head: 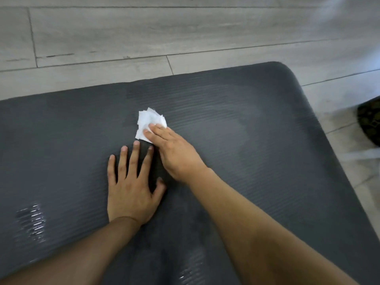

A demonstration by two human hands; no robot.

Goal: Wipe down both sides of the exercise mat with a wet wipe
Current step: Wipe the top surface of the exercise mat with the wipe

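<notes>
Wet streaks: the nearest part of the exercise mat (267, 140) carries shiny wet streaks (30, 221) at the lower left, where the ribs glint, and a fainter glint low in the middle between the two forearms.

Left hand: the left hand (131, 194) lies palm down on the mat, a little left of the middle. Its fingers are straight and spread apart, its thumb is out to the side, and it holds nothing.

Right hand: the right hand (176, 155) reaches in from the lower right, its forearm crossing the mat at a slant. It sits just beyond and right of the left hand, close to the left fingertips. Its fingers are straight and laid together, pressing flat on the wipe rather than curling round it.

Wet wipe: the wet wipe (151, 124) is white and crumpled, lying on top of the mat near its middle, under the right fingertips. Most of it shows beyond and left of them.

Mat surface: dark grey with fine ribs, lying flat on the floor. Uneven patches of differing tone spread beyond and right of the wipe. The far right corner is rounded.

Floor: the floor (123, 33) is pale grey wood-look planks, beyond and right of the mat.

Right margin: a dark patterned object (370, 122) sits on the floor, cut off by the frame; what it is cannot be told.
</notes>
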